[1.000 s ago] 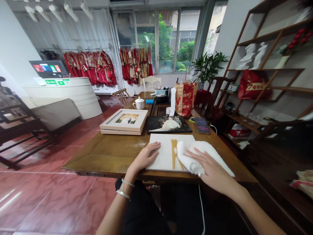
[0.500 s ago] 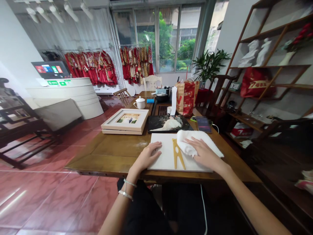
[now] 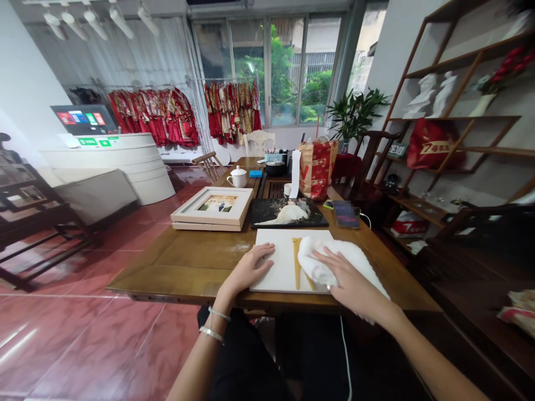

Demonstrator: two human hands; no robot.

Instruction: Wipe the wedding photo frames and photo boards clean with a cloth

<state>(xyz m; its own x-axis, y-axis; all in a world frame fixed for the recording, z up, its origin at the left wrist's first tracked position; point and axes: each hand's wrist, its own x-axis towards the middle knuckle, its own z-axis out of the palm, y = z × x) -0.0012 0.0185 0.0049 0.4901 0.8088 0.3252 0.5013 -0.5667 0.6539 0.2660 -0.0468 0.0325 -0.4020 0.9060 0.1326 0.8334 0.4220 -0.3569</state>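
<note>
My left hand (image 3: pixel 252 267) lies with fingers extended on the left part of a flat white board (image 3: pixel 276 275). A bunched white towel (image 3: pixel 363 259) sits over the board's right side, and my right hand (image 3: pixel 340 275) holds it pressed down from above. Between my hands is a flat yellow piece (image 3: pixel 297 259), with two long legs and a narrow top. The towel covers much of its right side, so its middle and right leg are mostly hidden.
Beyond the board lies a dark picture panel (image 3: pixel 288 213), with stacked light frames (image 3: pixel 211 206) to its left. A phone (image 3: pixel 346 214) with a cable lies at right. Farther back stand a white lidded cup (image 3: pixel 238 177) and a paper bag (image 3: pixel 317 170) on the wooden table (image 3: pixel 179 267).
My right hand and the towel have moved nearer to me, and the towel now covers part of the yellow piece. My left hand stays in place on the board.
</note>
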